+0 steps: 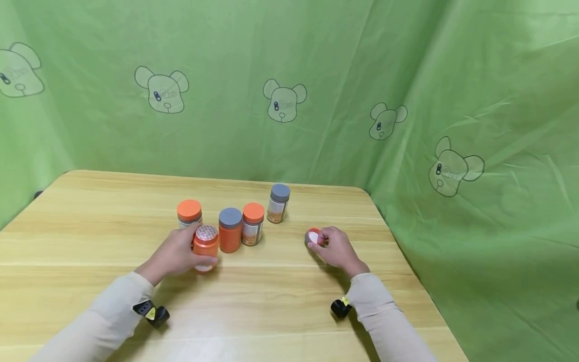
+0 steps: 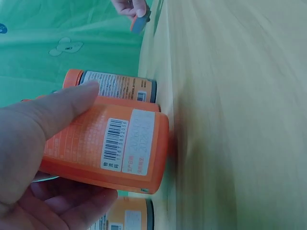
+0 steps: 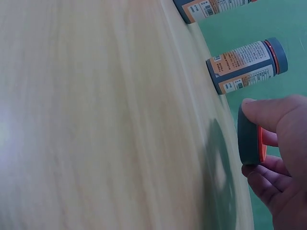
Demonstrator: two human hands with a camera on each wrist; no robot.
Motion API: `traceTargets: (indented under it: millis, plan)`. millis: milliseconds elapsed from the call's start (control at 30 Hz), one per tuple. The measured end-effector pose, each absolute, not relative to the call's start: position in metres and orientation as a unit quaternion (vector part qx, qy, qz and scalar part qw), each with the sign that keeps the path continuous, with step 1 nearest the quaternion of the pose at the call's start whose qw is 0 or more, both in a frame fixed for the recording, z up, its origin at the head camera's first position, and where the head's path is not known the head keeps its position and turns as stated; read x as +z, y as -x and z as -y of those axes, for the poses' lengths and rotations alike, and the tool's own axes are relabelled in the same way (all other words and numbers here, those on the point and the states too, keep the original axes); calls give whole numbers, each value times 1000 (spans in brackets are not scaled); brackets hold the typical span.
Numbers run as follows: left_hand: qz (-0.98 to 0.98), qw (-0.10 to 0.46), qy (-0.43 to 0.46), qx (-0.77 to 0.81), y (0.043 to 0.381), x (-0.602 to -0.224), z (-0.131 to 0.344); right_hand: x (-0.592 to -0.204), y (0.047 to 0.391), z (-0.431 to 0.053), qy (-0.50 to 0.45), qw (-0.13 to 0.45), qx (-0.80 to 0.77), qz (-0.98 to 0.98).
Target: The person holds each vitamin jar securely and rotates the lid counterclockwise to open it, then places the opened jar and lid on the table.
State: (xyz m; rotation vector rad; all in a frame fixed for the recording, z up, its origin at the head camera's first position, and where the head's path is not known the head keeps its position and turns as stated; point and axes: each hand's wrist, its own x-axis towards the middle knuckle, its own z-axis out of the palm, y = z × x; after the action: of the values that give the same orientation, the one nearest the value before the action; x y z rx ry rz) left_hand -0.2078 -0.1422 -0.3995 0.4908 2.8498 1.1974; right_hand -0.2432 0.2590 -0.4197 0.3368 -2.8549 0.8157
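My left hand (image 1: 177, 254) grips an orange jar (image 1: 206, 250) around its sides, thumb toward me. The jar has no lid, and a silvery patterned seal covers its mouth. In the left wrist view its barcode label (image 2: 127, 143) faces the camera and its base is close to the tabletop. My right hand (image 1: 338, 247) pinches a grey screw lid (image 3: 248, 136) between thumb and fingertips, over the right part of the table. The lid stands on edge in the right wrist view, its orange inner ring turned toward the palm.
Beyond the left hand is a jar with an orange lid (image 1: 189, 210). An orange jar with a grey lid (image 1: 230, 235) and a grey jar with an orange lid (image 1: 252, 226) stand close together. Farther back is an all-grey jar (image 1: 278, 203). Green curtains (image 1: 226, 141) hang behind the wooden table (image 1: 271, 311).
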Motion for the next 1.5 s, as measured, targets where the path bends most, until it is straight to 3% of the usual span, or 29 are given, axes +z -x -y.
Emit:
traceTargets:
  millis: [1500]
  plan:
    - [-918, -13, -120, 379, 209, -401, 185, -428, 240, -287, -108, 57, 214, 969]
